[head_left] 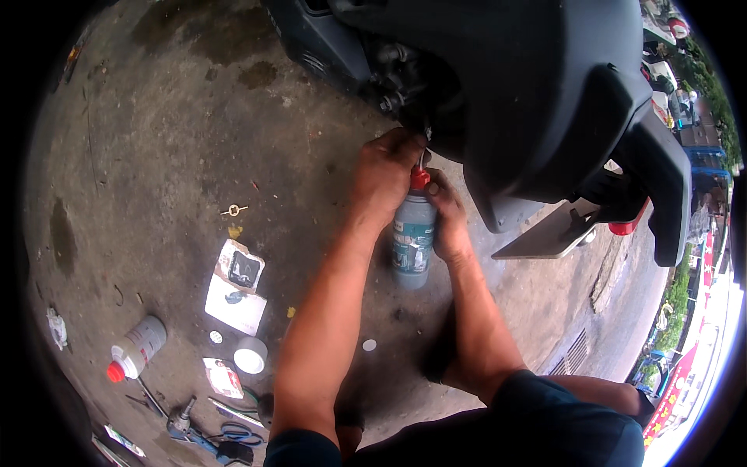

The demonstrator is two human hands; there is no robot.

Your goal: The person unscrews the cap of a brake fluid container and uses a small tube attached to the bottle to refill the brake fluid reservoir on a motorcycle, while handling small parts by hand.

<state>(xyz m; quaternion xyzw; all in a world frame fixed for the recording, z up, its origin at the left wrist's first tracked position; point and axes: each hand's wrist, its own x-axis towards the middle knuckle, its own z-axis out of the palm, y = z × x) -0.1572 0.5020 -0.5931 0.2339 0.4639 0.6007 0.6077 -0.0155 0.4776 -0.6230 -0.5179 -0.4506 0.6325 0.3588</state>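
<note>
Left hand (385,175) curled near the red cap (420,179) of a grey-green bottle (412,241), fingers closed around the neck and reaching up toward the dark underside of a black scooter (529,93). Right hand (450,226) wrapped round the side of the same bottle, fingers closed on its body. Bottle held upright off the concrete floor (156,132), between both hands, just below the scooter's bodywork, with a thin white tube (422,158) rising from the cap toward the machine's parts. Cannot tell exactly where the tube's tip ended.

Lower left on the floor: a white bottle with a red cap (136,348) lying on its side, a roll of white tape (250,355), a small red-and-white packet (223,378), and a pale card with a dark patch (240,268) resting on a white sheet (235,305). Blue-handled scissors (233,432) and a metal tool (181,418) lay near the bottom edge. A small brass-coloured piece (233,209) lay apart, further up the floor. Dark stains spread over the concrete. A grey number plate (552,233) jutted from the scooter's rear at right.
</note>
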